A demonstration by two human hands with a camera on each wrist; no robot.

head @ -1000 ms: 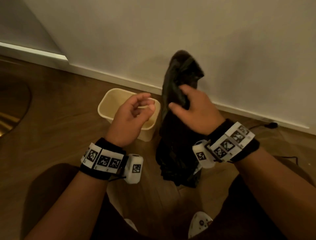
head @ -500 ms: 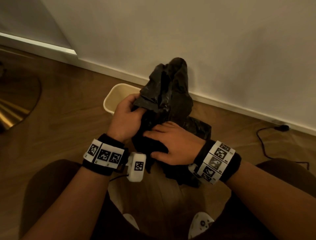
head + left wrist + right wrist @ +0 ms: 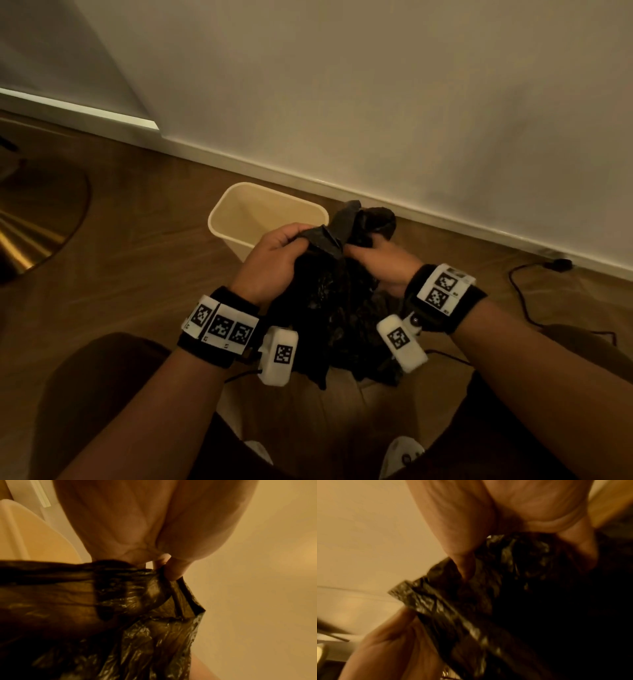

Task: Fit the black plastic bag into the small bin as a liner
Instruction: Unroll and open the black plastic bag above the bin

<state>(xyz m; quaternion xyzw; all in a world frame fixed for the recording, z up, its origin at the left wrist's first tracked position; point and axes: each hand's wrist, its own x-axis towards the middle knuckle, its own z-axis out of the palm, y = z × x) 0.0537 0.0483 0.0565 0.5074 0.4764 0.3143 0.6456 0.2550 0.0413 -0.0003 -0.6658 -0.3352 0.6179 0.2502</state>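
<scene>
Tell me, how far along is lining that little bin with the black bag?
Early on. Done: the black bag is picked up, gripped near its top by the left hand and the right hand. In hand: they seem to be working its bunched top edge, probably to find the mouth. Left: the small bin behind is unlined, so the bag must be opened, lowered in and folded over the rim.

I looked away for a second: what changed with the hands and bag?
The left hand, empty a second ago, now grips the bag. The right hand dropped lower with it, both pinching its top edge. The bin stays unlined.
</scene>
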